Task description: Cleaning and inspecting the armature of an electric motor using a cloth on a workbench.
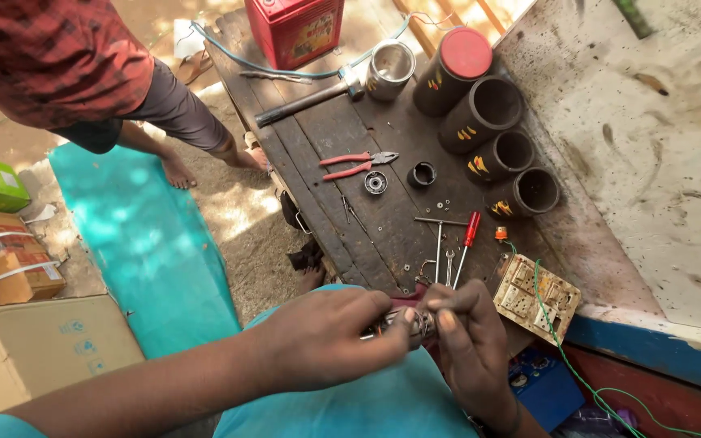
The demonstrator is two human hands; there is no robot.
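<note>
Both hands meet low in the middle of the head view, over my lap in a turquoise shirt. My left hand (330,332) and my right hand (468,341) pinch a small shiny metal part (411,323) between their fingertips; most of the part is hidden by the fingers. Just beyond my hands, on the dark wooden bench (342,138), lie a red-handled screwdriver (467,239), a T-shaped metal wrench (439,229) and a small spanner (449,259).
Red-handled pliers (359,164), a bearing (376,182), a black ring (421,174), a hammer (310,99), a steel cup (390,69), several black tubes (496,134) and a red battery (295,28) lie further on. A beige switch board (535,298) with green wire sits right. Another person's legs (176,122) stand left by cardboard boxes (34,345).
</note>
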